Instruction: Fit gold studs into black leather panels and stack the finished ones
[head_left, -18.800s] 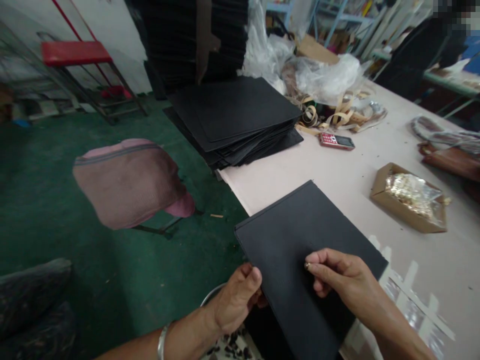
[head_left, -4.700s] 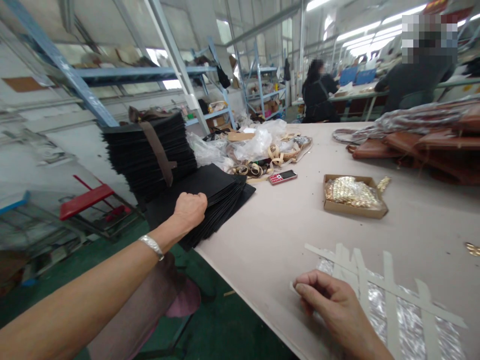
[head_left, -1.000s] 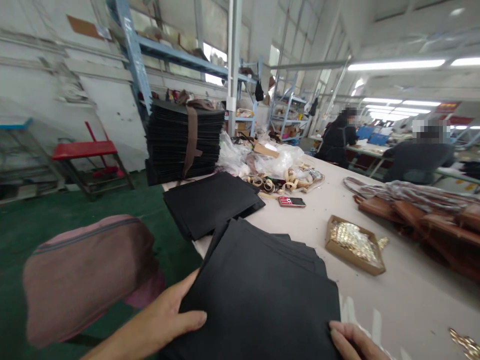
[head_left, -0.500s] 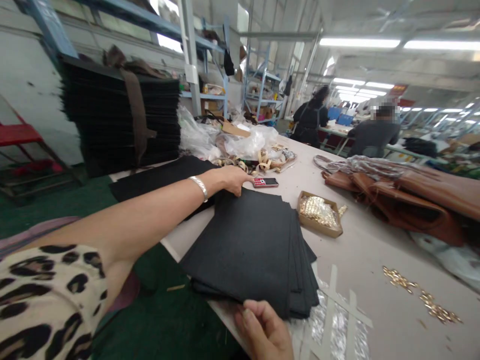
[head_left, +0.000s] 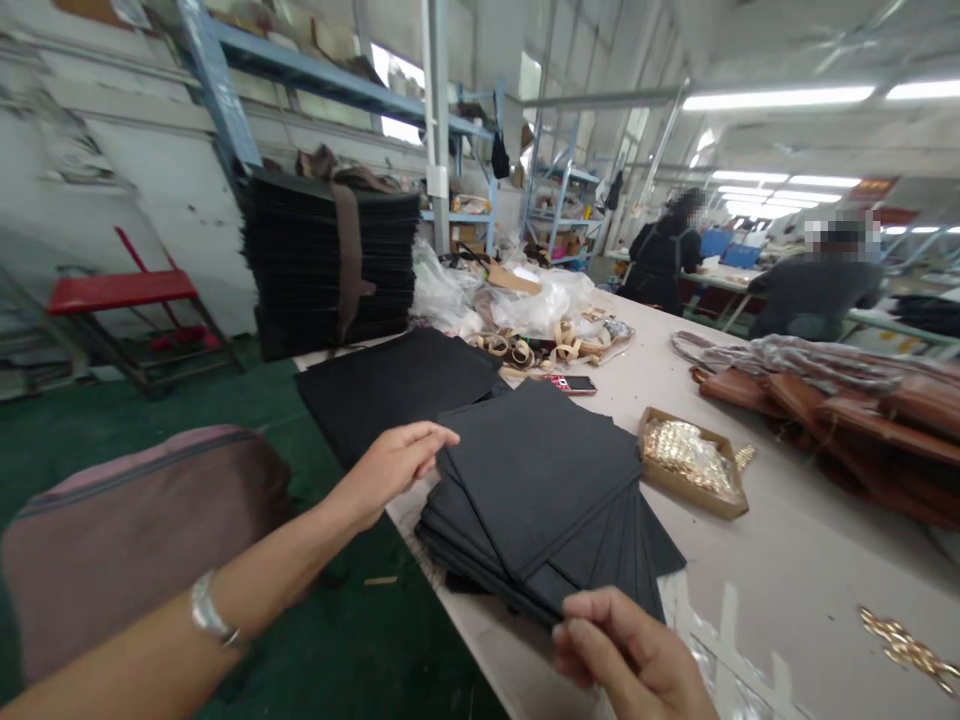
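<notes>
A fanned stack of black sheets (head_left: 540, 480) lies near the table's front edge, its top sheet turned askew. My left hand (head_left: 401, 465), with a silver bracelet on the wrist, is at the stack's left corner, fingers pressed together at the top sheet's edge. At the near corner, my right hand (head_left: 630, 645) pinches the edge of the sheets between thumb and fingers. Behind the stack, a second pile of black sheets (head_left: 397, 385) lies flat. A red and black phone (head_left: 571, 384) is partly covered by the sheets.
An open box of gold pieces (head_left: 694, 462) stands right of the stack. Brown leather pieces (head_left: 832, 420) lie at the right, gold chain pieces (head_left: 907, 645) nearer. A tall black stack (head_left: 300, 260) stands behind left. Two people sit further back.
My left hand has drawn back from beside the phone to the stack's left corner. The top sheet has turned and now partly covers the phone. The view has swung left.
</notes>
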